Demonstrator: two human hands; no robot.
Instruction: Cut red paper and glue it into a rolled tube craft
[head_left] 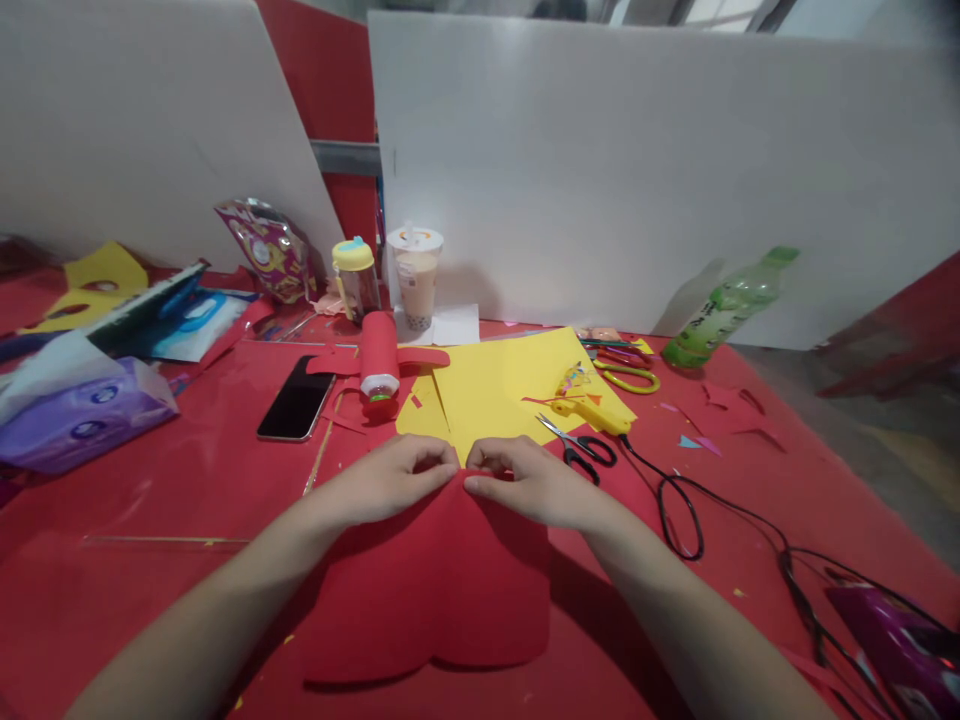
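A red sheet of paper, creased down its middle and with rounded lower corners, is held between both hands near the front of the table. My left hand pinches its top edge just left of the crease. On the other side of the crease, my right hand pinches the same edge, thumb towards me. Beyond the fingertips lies a yellow sheet. Black-handled scissors and a yellow glue gun rest right of my right hand. A red-wrapped bottle lies past my left hand.
A phone and a purple tissue pack lie on the left. A milk tea cup and a yellow-lidded bottle stand behind. A green bottle leans against the white board. A black cord loops across the right.
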